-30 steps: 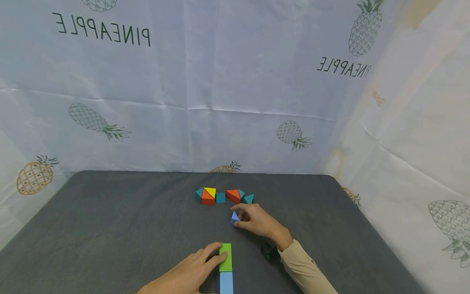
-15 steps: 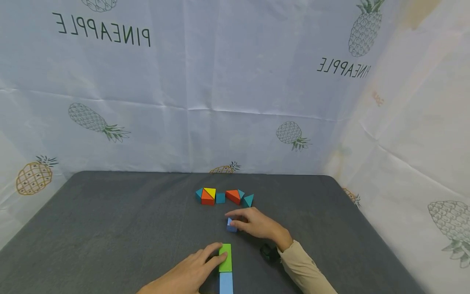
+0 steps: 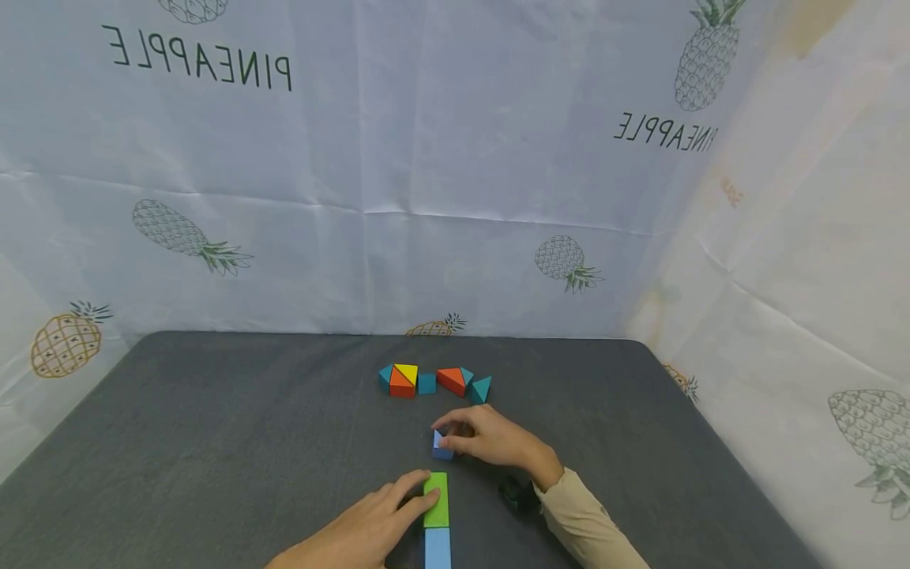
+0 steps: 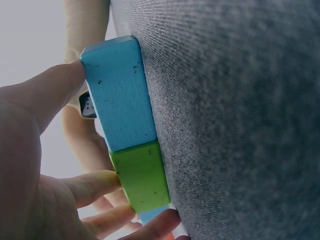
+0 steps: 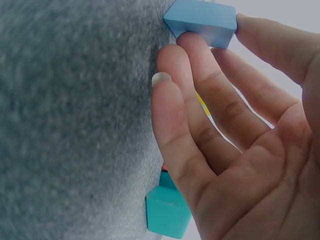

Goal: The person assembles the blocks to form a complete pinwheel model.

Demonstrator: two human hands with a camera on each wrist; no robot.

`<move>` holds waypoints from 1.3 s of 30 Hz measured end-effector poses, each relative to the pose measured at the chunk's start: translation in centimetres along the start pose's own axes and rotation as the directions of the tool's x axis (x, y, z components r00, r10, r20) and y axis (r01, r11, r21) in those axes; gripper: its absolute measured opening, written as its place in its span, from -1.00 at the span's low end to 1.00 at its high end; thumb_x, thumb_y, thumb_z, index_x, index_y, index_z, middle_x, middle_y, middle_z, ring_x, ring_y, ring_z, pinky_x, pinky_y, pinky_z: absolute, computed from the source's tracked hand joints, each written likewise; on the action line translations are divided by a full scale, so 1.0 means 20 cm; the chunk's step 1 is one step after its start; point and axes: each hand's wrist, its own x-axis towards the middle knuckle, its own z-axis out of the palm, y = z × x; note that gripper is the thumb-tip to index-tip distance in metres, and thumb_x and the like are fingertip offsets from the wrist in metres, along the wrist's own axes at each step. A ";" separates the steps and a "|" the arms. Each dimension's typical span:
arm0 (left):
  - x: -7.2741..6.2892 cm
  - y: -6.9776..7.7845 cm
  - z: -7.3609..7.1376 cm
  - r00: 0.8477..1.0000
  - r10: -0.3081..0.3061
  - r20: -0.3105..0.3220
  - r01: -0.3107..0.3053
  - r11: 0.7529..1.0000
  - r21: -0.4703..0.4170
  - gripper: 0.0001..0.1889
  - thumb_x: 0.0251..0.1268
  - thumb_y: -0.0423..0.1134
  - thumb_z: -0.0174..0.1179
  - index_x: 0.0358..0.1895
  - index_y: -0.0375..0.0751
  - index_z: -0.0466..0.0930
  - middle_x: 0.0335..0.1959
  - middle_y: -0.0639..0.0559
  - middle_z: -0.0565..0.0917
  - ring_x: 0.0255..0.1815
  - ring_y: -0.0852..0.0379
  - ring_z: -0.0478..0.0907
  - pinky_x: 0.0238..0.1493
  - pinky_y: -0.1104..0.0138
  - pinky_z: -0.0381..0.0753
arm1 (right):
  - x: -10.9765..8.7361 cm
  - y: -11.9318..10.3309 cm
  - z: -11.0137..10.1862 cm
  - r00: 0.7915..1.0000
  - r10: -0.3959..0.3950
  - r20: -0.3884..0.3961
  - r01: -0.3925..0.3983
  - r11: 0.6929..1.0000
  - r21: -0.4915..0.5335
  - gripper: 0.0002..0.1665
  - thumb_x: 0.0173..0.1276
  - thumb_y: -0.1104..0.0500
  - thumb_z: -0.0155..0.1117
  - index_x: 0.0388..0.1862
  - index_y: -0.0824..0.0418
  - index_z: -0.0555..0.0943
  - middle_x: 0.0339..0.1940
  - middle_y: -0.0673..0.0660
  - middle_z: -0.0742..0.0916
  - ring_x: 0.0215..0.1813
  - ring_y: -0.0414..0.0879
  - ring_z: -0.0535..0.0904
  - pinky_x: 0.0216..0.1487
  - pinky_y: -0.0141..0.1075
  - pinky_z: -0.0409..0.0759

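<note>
My left hand [image 3: 366, 518] lies along the left side of a green rectangular block [image 3: 437, 499] and a light blue block [image 3: 438, 548], set end to end. In the left wrist view the thumb touches the near end of the blue block [image 4: 120, 95], while fingers rest at the green block [image 4: 141, 177]. Just beyond the row, my right hand [image 3: 494, 437] pinches a small periwinkle-blue triangular block [image 3: 441, 447] between thumb and fingers. The right wrist view shows this blue block [image 5: 202, 20] close over the table, other fingers stretched alongside.
Farther back stand a red triangular block [image 3: 402, 385], a yellow one [image 3: 408, 372], a teal square block [image 3: 426, 384], another red block [image 3: 451, 379] and a teal triangle [image 3: 481, 389]. A dark wrist device [image 3: 517, 494] sits under the right wrist. The grey tabletop [image 3: 213, 442] meets a pineapple-print curtain [image 3: 441, 158].
My right hand has brought the blue triangular block nearer and slightly left, toward the far end of the green block. My left hand and its two blocks have stayed put.
</note>
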 end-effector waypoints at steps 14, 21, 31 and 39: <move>0.00 0.00 0.01 0.999 0.039 -0.023 -0.040 0.999 -0.038 -0.13 0.27 0.32 0.16 0.45 -0.25 0.30 0.20 -0.15 0.37 -0.31 0.41 0.22 -0.35 0.55 0.35 | 0.01 -0.02 0.02 0.998 -0.016 0.053 0.014 0.999 0.033 -0.62 0.46 0.07 0.24 0.17 0.20 0.64 -0.12 0.04 0.79 -0.20 -0.34 0.66 -0.14 -0.45 0.60; 0.00 0.00 0.00 1.000 0.028 -0.003 -0.028 1.000 0.010 -0.13 0.26 0.35 0.15 0.43 -0.26 0.34 0.10 -0.04 0.46 -0.24 0.43 0.23 -0.29 0.57 0.36 | 0.00 -0.04 0.02 0.997 -0.026 0.068 0.024 0.999 0.026 -0.61 0.45 0.06 0.26 0.15 0.22 0.65 -0.24 0.03 0.79 -0.31 -0.35 0.62 -0.20 -0.46 0.59; 0.01 0.00 0.00 1.000 0.004 0.019 -0.004 1.000 0.015 -0.12 0.25 0.37 0.14 0.42 -0.25 0.36 0.10 -0.04 0.47 -0.22 0.42 0.26 -0.29 0.54 0.39 | 0.00 -0.04 0.03 0.995 -0.038 0.094 0.033 0.998 0.045 -0.61 0.45 0.06 0.26 0.14 0.23 0.66 -0.32 0.03 0.78 -0.37 -0.34 0.61 -0.23 -0.47 0.58; 0.01 0.00 0.00 1.000 0.014 0.014 -0.014 1.000 0.025 -0.13 0.25 0.36 0.14 0.40 -0.27 0.37 0.11 -0.06 0.48 -0.20 0.40 0.29 -0.25 0.54 0.42 | 0.00 -0.06 0.03 0.993 -0.045 0.113 0.037 0.997 0.075 -0.64 0.44 0.09 0.27 0.13 0.22 0.67 -0.29 0.06 0.79 -0.35 -0.37 0.61 -0.21 -0.47 0.58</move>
